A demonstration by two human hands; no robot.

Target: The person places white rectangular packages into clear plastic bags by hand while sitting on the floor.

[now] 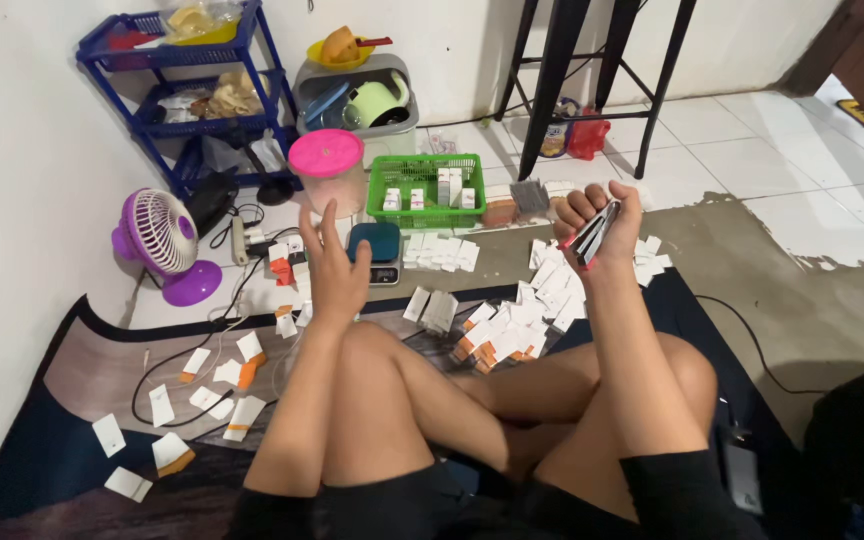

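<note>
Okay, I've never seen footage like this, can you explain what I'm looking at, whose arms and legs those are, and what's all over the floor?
This is one picture from a camera worn on a person's head, looking down, so the arms and crossed legs are the wearer's own. They sit on a dark floor mat. The right hand is closed around a thin stack of flattened cartons. The left hand is raised, open and empty. Scattered on the floor are many small flat white-and-orange cartons. Further back stand a green basket holding small boxes, a digital scale, a pink-lidded jar and a small purple fan.
</note>
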